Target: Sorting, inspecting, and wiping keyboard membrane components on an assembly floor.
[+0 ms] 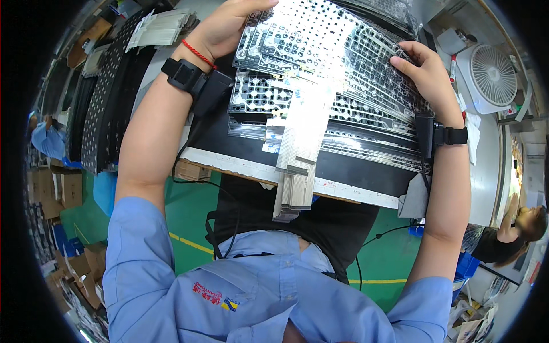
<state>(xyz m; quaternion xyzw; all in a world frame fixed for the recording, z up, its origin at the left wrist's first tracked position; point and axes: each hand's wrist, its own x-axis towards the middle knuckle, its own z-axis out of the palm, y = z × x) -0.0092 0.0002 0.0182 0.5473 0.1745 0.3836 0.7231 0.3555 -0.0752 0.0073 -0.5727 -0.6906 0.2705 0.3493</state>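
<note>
A clear circuit film sheet (309,34), printed with rows of dark squares and silvery traces, lies tilted over a stack of similar sheets (260,94) on the black work surface. My left hand (229,26) is closed at its upper left edge, the fingertips partly cut off by the frame. At the right edge my right hand (430,77) grips the film between bent fingers and thumb. Strong glare washes out the middle of the sheets. Their long pale connector tails (300,137) hang together over the table's front edge (240,164).
A white fan (493,77) stands on the bench at right, with a red marker (452,70) beside it. Dark perforated trays (106,108) line the left. A cable (237,211) hangs below the table. Two people (48,140) (503,237) are at the far sides.
</note>
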